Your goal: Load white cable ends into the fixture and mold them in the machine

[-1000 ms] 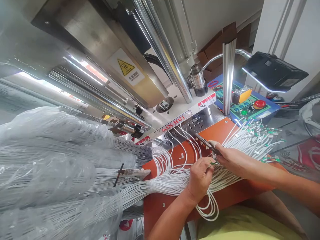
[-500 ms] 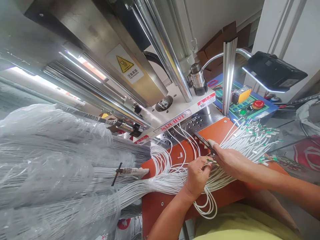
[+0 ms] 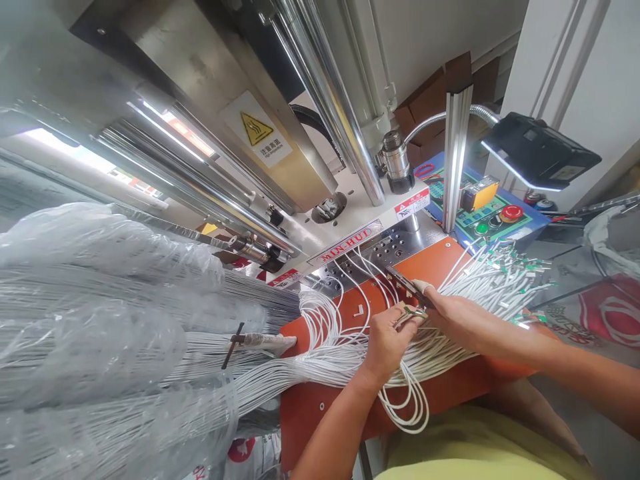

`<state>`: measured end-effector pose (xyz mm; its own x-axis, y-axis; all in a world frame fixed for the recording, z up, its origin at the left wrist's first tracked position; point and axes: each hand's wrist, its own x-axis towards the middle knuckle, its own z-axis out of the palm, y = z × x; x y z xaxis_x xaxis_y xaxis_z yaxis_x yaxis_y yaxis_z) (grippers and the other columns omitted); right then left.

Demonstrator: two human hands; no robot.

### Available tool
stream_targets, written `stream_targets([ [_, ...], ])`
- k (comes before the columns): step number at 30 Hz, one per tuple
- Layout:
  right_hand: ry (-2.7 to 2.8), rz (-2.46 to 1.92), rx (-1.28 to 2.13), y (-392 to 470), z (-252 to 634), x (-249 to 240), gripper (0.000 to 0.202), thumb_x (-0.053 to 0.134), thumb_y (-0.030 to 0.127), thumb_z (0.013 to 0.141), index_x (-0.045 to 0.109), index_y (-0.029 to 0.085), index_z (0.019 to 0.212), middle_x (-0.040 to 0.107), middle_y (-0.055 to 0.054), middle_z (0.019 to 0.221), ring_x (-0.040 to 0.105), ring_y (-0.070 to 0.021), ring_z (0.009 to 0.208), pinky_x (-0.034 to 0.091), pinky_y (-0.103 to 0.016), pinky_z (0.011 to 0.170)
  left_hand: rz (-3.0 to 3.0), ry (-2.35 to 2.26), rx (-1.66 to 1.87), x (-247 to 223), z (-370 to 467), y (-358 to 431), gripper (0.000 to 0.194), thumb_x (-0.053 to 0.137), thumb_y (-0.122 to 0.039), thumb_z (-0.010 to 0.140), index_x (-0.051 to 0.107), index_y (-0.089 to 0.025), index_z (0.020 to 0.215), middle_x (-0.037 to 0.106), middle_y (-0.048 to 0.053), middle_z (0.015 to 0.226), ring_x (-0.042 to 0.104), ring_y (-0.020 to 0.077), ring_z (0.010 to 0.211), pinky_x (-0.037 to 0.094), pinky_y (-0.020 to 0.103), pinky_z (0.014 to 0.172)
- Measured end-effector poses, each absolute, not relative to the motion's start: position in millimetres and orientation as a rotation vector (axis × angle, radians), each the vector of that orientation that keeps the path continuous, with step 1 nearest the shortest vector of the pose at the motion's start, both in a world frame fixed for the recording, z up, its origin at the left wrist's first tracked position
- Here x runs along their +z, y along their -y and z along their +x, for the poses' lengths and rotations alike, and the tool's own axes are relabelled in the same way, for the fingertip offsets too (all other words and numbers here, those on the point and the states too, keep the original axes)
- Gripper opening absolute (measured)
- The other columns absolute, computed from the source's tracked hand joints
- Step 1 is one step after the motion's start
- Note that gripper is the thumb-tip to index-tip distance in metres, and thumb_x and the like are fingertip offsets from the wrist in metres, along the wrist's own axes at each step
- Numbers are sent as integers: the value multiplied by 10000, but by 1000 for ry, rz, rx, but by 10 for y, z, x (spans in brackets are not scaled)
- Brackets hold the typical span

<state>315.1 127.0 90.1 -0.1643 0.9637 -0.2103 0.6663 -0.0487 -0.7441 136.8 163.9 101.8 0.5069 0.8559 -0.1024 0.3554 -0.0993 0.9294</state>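
Two hands are at work: the left hand [image 3: 384, 343] pinches one green-marked connector [image 3: 413, 311] between thumb and fingers, and the right hand [image 3: 457, 325] is closed around one dark metal bar [image 3: 407, 287], its thumb wrapped in something pale. The connector sits just beside the bar's near end; whether they touch, I cannot tell. White cables [image 3: 330, 369] run beneath both hands, too many to count, and one small white piece [image 3: 359, 311] lies alone. One lamp [image 3: 543, 150], one red button [image 3: 511, 213] and one green button [image 3: 481, 228] stand beyond. All this rests on or around an orange board [image 3: 320, 427] before a press [image 3: 350, 230] (its front plate reads MIN-HUI), with plastic-wrapped cable bundles [image 3: 95, 340] crowding the left. Orange shows along the board's near edge, where cable loops hang over, and in a patch between the bar and the upright post [image 3: 456, 160]; the press's underside leaves only a low gap over the cables entering it.
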Motion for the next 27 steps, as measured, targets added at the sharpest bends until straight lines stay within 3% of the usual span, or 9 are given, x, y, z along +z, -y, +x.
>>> stream_targets([
  [4, 1725, -1575, 1142, -1273, 3226, 892, 361, 410, 319, 857, 461, 253, 1209, 633, -15, 815, 529, -171, 626, 430, -306, 611, 1598, -1019, 595, 1156, 1376, -1714, 254, 581, -360, 872, 686, -148, 963, 681, 71, 1032, 588, 136, 777, 462, 258, 784],
  [9, 1673, -1580, 1173, -1283, 3229, 917, 310, 380, 309, 874, 483, 221, 1153, 613, -16, 768, 539, -173, 653, 449, -302, 633, 1572, -1066, 658, 1191, 1378, -1708, 306, 389, -348, 968, 550, -168, 1157, 675, 24, 842, 425, 90, 567, 389, 223, 614],
  [16, 1688, -1526, 1163, -1279, 3227, 829, 280, 378, 289, 875, 481, 198, 1118, 604, -17, 780, 529, -162, 646, 413, -276, 623, 1517, -1112, 731, 1075, 1418, -1773, 259, 457, -351, 936, 603, -139, 968, 683, 38, 746, 397, 81, 528, 363, 210, 552],
  [21, 1656, -1609, 1178, -1284, 3228, 881, 235, 382, 273, 875, 493, 214, 1073, 594, -6, 732, 528, -162, 614, 382, -266, 585, 1515, -1203, 705, 1109, 1407, -1807, 273, 598, -330, 856, 710, -132, 1006, 731, 70, 796, 448, 72, 498, 393, 200, 511],
  [27, 1646, -1631, 1210, -1283, 3226, 905, 198, 390, 317, 888, 493, 222, 1027, 622, -29, 774, 562, -189, 680, 393, -284, 639, 1803, -1172, 746, 1018, 1350, -1774, 153, 655, -173, 794, 767, -195, 895, 725, 50, 842, 626, 133, 697, 497, 245, 673],
])
